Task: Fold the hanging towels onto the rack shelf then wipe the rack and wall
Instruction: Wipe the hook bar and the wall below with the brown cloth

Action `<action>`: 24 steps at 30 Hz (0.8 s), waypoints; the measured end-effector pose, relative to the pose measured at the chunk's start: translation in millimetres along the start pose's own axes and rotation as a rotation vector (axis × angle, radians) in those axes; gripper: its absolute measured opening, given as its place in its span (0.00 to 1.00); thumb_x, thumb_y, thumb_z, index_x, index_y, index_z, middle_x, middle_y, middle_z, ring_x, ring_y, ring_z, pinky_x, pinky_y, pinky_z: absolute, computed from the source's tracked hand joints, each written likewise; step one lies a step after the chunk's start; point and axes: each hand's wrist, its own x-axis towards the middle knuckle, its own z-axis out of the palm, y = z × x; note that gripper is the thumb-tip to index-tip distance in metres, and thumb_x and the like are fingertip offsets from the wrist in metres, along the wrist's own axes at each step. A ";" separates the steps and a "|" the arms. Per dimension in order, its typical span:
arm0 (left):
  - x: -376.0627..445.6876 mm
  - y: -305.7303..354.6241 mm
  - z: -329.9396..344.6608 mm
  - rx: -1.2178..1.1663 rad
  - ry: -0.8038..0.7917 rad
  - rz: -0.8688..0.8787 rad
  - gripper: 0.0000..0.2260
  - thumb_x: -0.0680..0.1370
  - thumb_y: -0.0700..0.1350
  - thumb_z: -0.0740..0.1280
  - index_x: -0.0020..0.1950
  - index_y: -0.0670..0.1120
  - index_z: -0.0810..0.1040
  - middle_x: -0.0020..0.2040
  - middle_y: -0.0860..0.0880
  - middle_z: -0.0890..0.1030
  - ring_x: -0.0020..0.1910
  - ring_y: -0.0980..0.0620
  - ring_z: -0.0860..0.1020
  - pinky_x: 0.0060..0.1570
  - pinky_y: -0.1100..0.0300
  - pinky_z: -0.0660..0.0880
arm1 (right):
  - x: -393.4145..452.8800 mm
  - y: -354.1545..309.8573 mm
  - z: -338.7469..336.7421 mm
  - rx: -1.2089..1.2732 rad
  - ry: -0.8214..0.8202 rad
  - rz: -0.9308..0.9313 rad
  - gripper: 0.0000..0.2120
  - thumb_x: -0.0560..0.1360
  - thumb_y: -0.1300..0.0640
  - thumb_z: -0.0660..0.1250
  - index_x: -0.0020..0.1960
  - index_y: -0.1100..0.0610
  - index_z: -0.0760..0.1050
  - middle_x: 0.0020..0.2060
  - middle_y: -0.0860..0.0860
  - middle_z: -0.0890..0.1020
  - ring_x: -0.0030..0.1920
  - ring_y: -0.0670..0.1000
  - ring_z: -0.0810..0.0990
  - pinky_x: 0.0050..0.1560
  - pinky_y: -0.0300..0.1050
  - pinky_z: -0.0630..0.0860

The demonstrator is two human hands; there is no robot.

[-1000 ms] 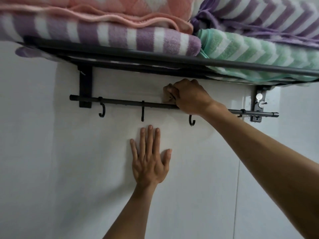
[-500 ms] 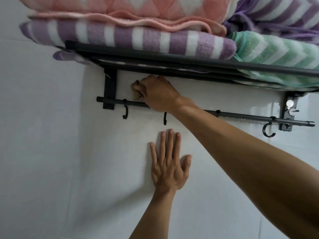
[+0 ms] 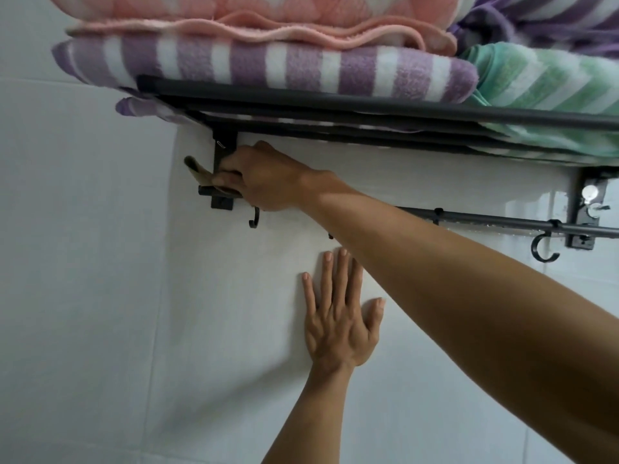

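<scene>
A black metal rack shelf (image 3: 335,105) runs across the top of the white tiled wall (image 3: 100,296). Folded towels lie on it: a purple-striped towel (image 3: 268,68), a pink towel (image 3: 234,18) on top, a green-striped towel (image 3: 542,82) and another purple towel (image 3: 552,15) at the right. My right hand (image 3: 258,182) grips a small beige cloth (image 3: 197,169) against the left end of the lower rail (image 3: 502,222), by the left bracket (image 3: 222,152). My left hand (image 3: 338,316) presses flat on the wall below, fingers straight.
Black hooks hang from the rail: one hook (image 3: 253,217) just under my right hand, another hook (image 3: 544,247) near the right bracket (image 3: 584,209). My right forearm crosses over the rail's middle and hides part of it.
My right hand has slid the cloth leftward along the rail, from its middle to the left bracket. The left hand has stayed flat on the wall.
</scene>
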 end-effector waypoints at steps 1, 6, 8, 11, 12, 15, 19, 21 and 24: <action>0.1 0.2 -1.9 -0.016 0.020 -0.001 0.32 0.81 0.62 0.51 0.82 0.48 0.57 0.83 0.46 0.53 0.82 0.45 0.46 0.77 0.36 0.49 | -2.1 0.9 -2.1 -0.025 -0.004 0.006 0.13 0.85 0.54 0.59 0.49 0.59 0.79 0.36 0.45 0.78 0.32 0.45 0.75 0.27 0.32 0.68; 0.1 2.6 -5.9 -0.034 0.089 -0.005 0.34 0.82 0.62 0.54 0.83 0.48 0.50 0.83 0.46 0.50 0.82 0.46 0.46 0.78 0.36 0.50 | -22.9 12.4 -19.1 -0.134 -0.056 -0.009 0.10 0.85 0.53 0.60 0.53 0.54 0.78 0.41 0.48 0.82 0.35 0.45 0.80 0.30 0.31 0.73; -0.2 3.7 -6.4 -0.026 0.089 -0.008 0.34 0.81 0.62 0.55 0.83 0.48 0.50 0.83 0.47 0.49 0.82 0.46 0.46 0.78 0.36 0.49 | -31.2 19.2 -25.2 -0.201 -0.075 0.005 0.09 0.85 0.53 0.60 0.54 0.53 0.79 0.44 0.49 0.84 0.39 0.48 0.82 0.37 0.38 0.78; -1.0 4.7 -6.5 -0.025 0.092 -0.004 0.34 0.81 0.62 0.56 0.83 0.48 0.51 0.83 0.46 0.49 0.82 0.46 0.46 0.78 0.36 0.49 | -48.5 31.5 -36.0 -0.309 -0.097 0.004 0.09 0.85 0.56 0.59 0.54 0.54 0.79 0.45 0.44 0.82 0.41 0.46 0.82 0.41 0.38 0.78; -1.4 5.5 -6.3 -0.024 0.092 -0.003 0.34 0.81 0.62 0.56 0.83 0.48 0.51 0.83 0.46 0.49 0.82 0.46 0.46 0.78 0.36 0.49 | -56.7 35.8 -41.3 -0.323 -0.102 0.012 0.09 0.85 0.57 0.59 0.55 0.54 0.78 0.45 0.44 0.81 0.41 0.45 0.81 0.39 0.36 0.76; -1.2 6.4 -6.4 -0.021 0.083 -0.004 0.34 0.82 0.62 0.55 0.83 0.48 0.51 0.83 0.46 0.49 0.82 0.46 0.46 0.77 0.36 0.49 | -79.6 47.7 -56.7 -0.392 -0.124 0.032 0.07 0.85 0.58 0.59 0.53 0.53 0.75 0.44 0.43 0.76 0.42 0.45 0.78 0.41 0.35 0.72; -0.9 5.9 -6.4 -0.013 0.074 -0.005 0.34 0.82 0.62 0.53 0.83 0.47 0.51 0.83 0.46 0.48 0.82 0.45 0.46 0.77 0.36 0.50 | -104.0 64.0 -70.6 -0.393 -0.135 0.098 0.10 0.85 0.57 0.57 0.48 0.48 0.73 0.42 0.41 0.76 0.40 0.44 0.75 0.42 0.34 0.70; -1.1 5.0 -6.6 -0.004 0.074 -0.008 0.34 0.82 0.62 0.53 0.83 0.47 0.50 0.83 0.46 0.48 0.82 0.45 0.46 0.77 0.36 0.49 | -114.0 72.4 -75.5 -0.393 -0.146 0.128 0.09 0.85 0.58 0.58 0.53 0.50 0.77 0.46 0.42 0.78 0.44 0.45 0.78 0.48 0.38 0.75; -1.1 6.3 -6.4 0.004 0.074 -0.007 0.34 0.82 0.62 0.54 0.83 0.47 0.51 0.83 0.46 0.48 0.82 0.45 0.46 0.78 0.36 0.48 | -133.7 84.5 -84.8 -0.407 -0.169 0.167 0.09 0.85 0.58 0.58 0.54 0.50 0.76 0.47 0.41 0.78 0.47 0.47 0.79 0.50 0.39 0.74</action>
